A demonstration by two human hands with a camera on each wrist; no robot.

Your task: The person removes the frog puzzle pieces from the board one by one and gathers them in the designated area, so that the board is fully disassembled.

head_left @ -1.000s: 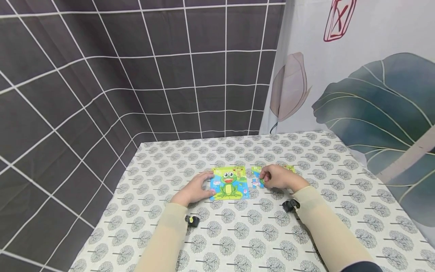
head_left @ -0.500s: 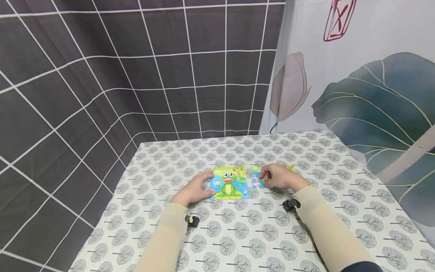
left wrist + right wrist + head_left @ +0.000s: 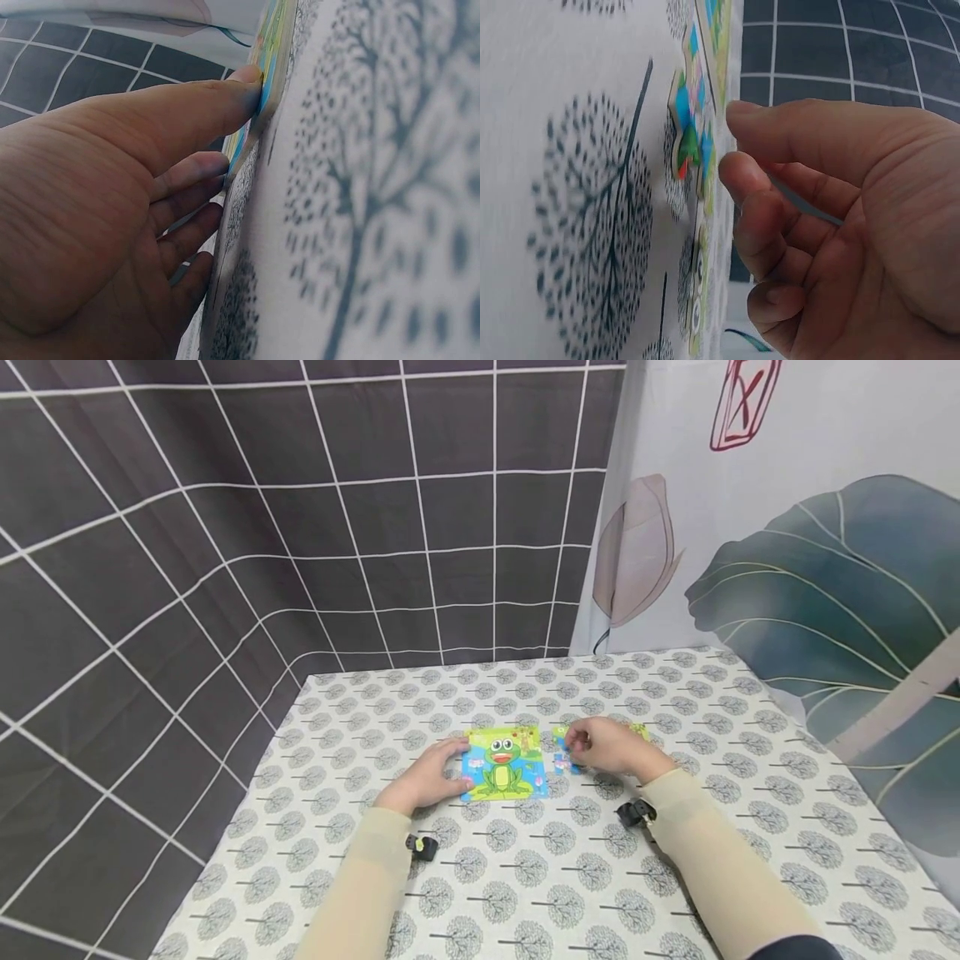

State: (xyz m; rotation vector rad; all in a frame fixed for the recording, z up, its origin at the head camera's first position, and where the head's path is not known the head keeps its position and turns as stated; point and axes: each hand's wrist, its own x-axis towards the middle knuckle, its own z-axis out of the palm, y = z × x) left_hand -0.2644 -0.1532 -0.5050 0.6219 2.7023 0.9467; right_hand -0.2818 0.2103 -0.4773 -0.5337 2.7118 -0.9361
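A square frog picture board [image 3: 504, 777] lies flat on the patterned cloth. My left hand [image 3: 429, 774] rests at its left side, thumb and a fingertip touching the edge. In the left wrist view the thumb presses on the rim of the board [image 3: 268, 88], and the other fingers stay loosely spread. To the right lie blue, green and pink jigsaw pieces [image 3: 562, 765], partly hidden by my right hand [image 3: 611, 747]. The right wrist view has its thumb and index finger apart, the other fingers loosely curled, just above the jigsaw pieces [image 3: 687, 142]. Nothing shows between those fingertips.
More puzzle, yellow-green, shows behind the right hand at its far corner [image 3: 639, 730]. A tablecloth [image 3: 495, 877] printed with grey trees covers the table. A dark gridded curtain [image 3: 420, 527] hangs behind, with a leaf-printed white curtain [image 3: 825, 593] on the right.
My right hand has risen slightly and shifted a little left over the pieces; its fingertips no longer cover the same spot. The left hand and frog board keep their places.
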